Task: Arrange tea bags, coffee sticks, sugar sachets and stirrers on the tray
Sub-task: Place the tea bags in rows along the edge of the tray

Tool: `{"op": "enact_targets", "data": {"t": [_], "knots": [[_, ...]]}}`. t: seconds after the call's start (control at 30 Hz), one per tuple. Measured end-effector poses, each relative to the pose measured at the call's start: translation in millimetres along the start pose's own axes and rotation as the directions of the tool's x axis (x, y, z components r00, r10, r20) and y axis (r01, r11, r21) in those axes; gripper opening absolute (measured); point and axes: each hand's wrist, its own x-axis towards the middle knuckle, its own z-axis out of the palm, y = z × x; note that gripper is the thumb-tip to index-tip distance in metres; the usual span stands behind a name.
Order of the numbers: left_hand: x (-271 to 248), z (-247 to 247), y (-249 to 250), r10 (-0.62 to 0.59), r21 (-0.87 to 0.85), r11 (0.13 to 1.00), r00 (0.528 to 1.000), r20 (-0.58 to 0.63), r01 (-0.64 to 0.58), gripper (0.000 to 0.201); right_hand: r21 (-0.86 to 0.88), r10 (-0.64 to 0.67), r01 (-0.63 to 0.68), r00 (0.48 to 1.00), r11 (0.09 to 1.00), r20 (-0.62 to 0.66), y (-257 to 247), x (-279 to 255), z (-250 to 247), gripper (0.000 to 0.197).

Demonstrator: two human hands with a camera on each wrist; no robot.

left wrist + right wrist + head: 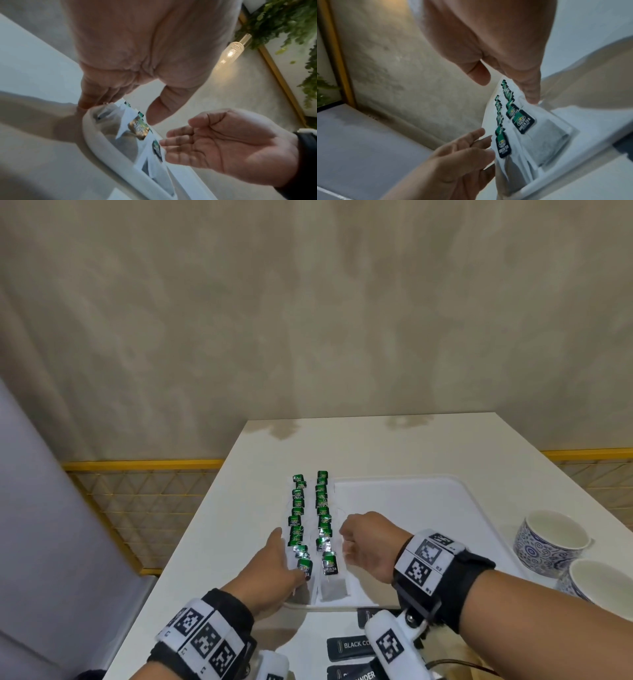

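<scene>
Two rows of green-tagged tea bags lie along the left side of the white tray. My left hand lies flat against the tray's left rim, beside the left row, with its fingers straight. My right hand stands on the tray just right of the right row, fingers pointing down beside the bags. Neither hand holds anything. The left wrist view shows my right hand with a bare palm next to a tea bag tag. In the right wrist view the fingertips of my right hand touch the tray by a tag.
Black coffee sticks lie on the white table in front of the tray. Two blue-patterned cups stand at the right, close to my right forearm. A yellow mesh railing runs beyond the table's left edge.
</scene>
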Motion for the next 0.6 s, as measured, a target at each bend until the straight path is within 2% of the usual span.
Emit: {"op": "enact_targets", "data": {"t": [0.07,0.2,0.3,0.37,0.47,0.53,0.6], "knots": [[3,-1,-1,-0.005,-0.084,0.996,0.999,0.037,0.009,0.086,0.003,0.02,-0.02,1.0,1.0,0.008,1,2,3,0.058],[13,-12,0,-0.066,-0.352,0.932,0.995,0.078,0.089,0.079,-0.051,-0.007,0.003,0.997,0.999,-0.076,-6,6,-2,0.046],[41,-23,-6,-0.144,-0.429,0.891,0.988,0.048,0.15,0.077,0.006,-0.012,0.012,0.992,1.0,-0.127,-14,14,-8,0.046],[50,-29,-5,-0.167,-0.507,0.843,0.984,0.069,0.179,0.071,0.054,-0.009,0.016,0.991,0.998,-0.131,-16,22,-5,0.049],[62,-30,-8,-0.191,-0.535,0.822,0.98,0.062,0.195,0.053,0.127,-0.008,0.021,0.995,0.992,-0.104,-11,32,2,0.054],[62,-30,-5,-0.184,-0.511,0.838,0.981,0.063,0.19,0.032,0.167,-0.007,0.02,0.997,0.986,-0.075,-10,36,5,0.051],[65,-31,-3,-0.178,-0.554,0.81,0.981,0.082,0.193,0.012,0.15,-0.013,0.022,0.998,0.988,-0.062,-12,39,6,0.049]]}}
